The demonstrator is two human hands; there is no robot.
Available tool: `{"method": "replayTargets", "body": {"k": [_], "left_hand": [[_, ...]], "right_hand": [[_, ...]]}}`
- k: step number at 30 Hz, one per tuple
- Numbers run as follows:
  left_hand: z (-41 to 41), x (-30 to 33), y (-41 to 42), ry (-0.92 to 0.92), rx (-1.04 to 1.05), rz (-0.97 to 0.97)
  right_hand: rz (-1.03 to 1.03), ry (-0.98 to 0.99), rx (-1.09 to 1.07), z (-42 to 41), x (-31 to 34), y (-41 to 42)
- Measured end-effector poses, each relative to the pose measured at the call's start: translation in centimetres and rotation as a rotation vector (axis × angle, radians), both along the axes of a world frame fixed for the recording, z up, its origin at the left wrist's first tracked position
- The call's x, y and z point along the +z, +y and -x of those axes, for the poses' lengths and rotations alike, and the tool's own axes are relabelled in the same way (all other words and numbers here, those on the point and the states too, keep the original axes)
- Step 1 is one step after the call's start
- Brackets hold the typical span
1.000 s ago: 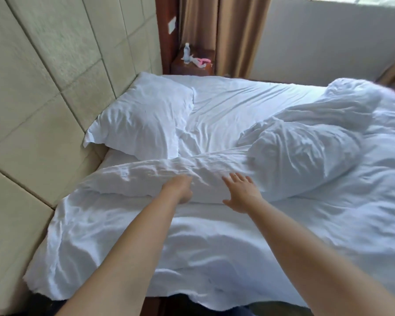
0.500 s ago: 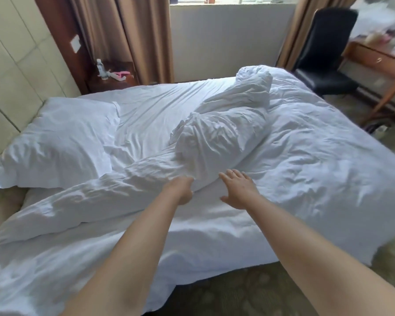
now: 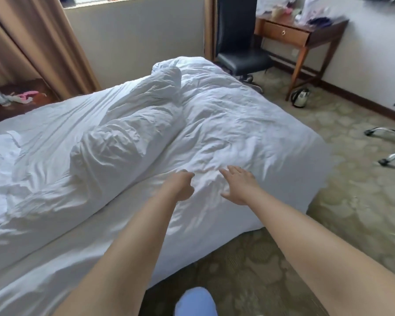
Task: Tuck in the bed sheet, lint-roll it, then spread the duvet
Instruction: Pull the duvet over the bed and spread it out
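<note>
1. White cotton bedding is covering the bed, with the duvet (image 3: 132, 137) lying bunched in a long crumpled ridge running from mid-mattress toward the far corner.
2. Beneath it, the bed sheet (image 3: 233, 133) is lying wrinkled across the mattress and hanging down over the near edge.
3. Reaching over the sheet beside the ridge, the left hand (image 3: 180, 185) is curling into a loose fist; whether it is gripping any fabric cannot be told.
4. Just beside it, the right hand (image 3: 237, 185) is hovering flat, fingers spread.
5. Patterned carpet (image 3: 342, 201) is covering the floor, a black chair (image 3: 240, 37) is standing by a wooden desk (image 3: 306, 35), and brown curtains (image 3: 32, 42) are hanging by the window.
6. A kettle (image 3: 301, 98) is sitting on the carpet under the desk.
</note>
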State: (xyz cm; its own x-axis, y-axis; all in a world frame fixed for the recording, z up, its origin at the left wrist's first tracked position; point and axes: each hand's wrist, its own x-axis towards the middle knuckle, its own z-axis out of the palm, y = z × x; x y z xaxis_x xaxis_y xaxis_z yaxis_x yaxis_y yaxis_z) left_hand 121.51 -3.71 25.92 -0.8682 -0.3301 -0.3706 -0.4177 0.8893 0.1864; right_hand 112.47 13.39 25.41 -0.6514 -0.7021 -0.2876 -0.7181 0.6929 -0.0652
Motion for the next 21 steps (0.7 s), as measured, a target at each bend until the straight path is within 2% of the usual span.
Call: {"method": "replayTargets", "body": {"k": [8,12,17,21], "left_hand": [[16.9,-1.0,8.2,-0.012,-0.104,-0.024],[27.1,-2.8,9.8,0.007,-0.08,-0.044],[38.7,-4.3,14.4,-0.071,-0.097,-0.095],[46.4,-4.1,18.9,-0.105,-0.155,-0.096]], "right_hand": [[-0.003,-0.019,-0.1,15.1,-1.7,10.3],[-0.041,-0.034,-0.122,24.1,-3.2,13.7],[-0.103,-0.1,-0.15,34.9,-3.5,18.4],[-0.048,-0.105,-0.185,42.7,-3.4,21.5]]}}
